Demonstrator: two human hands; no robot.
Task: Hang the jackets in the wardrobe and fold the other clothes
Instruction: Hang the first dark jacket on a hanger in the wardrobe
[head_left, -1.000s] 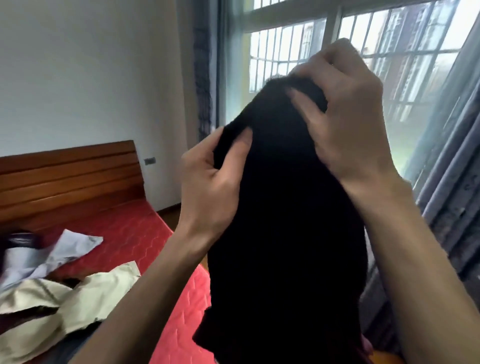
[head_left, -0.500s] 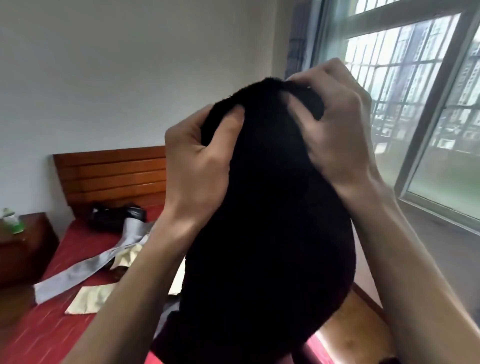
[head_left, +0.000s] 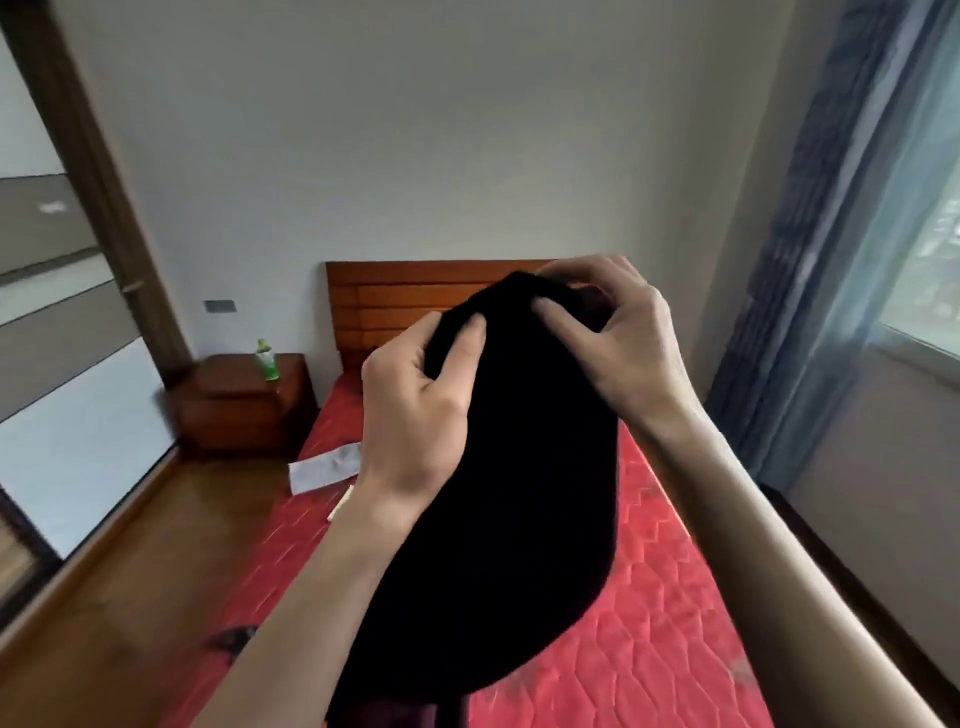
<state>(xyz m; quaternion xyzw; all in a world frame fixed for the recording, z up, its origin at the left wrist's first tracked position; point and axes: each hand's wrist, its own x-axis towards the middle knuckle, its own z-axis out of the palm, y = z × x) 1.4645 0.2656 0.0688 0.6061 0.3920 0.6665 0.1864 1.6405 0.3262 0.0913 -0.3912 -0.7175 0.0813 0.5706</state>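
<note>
Swung left since 0.5 s ago: window now at the right edge, whole bed and headboard ahead, nightstand with a green bottle at left. Black garment still raised over the bed, gripped at its top edge by 2 hands: left hand and right hand, fingers curled into the cloth, probably to let it hang straight for folding. Pale cloth lying near the mattress edge.
</note>
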